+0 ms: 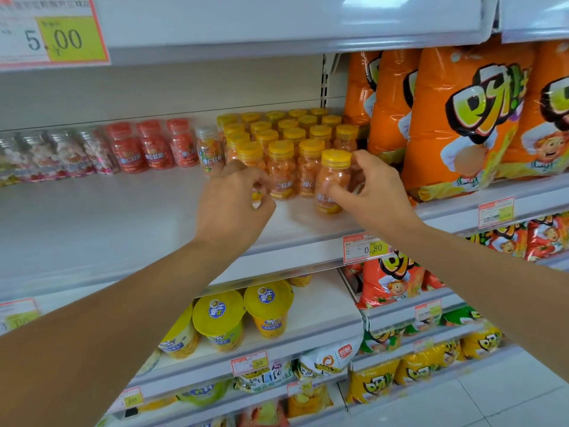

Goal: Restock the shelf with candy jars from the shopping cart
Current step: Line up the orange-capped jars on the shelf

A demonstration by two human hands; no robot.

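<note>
Several orange candy jars with yellow lids (286, 134) stand in rows on the white shelf (123, 217), left of the orange snack bags. My right hand (374, 192) grips the front-right jar (334, 174) around its body; the jar stands at the front of the group. My left hand (235, 198) curls its fingers around the front-left jar (251, 154), hiding most of its body. Red-lidded jars (154, 146) and clear jars of pink and white candy (61, 155) line the back left of the shelf. The shopping cart is out of view.
Tall orange snack bags (462, 118) fill the shelf's right side, close to my right hand. A shelf above carries a 5.00 price tag (52, 35). Below are yellow-lidded cups (221, 322) and more snack bags (391, 282). The shelf front holds a 0.80 tag (365, 248).
</note>
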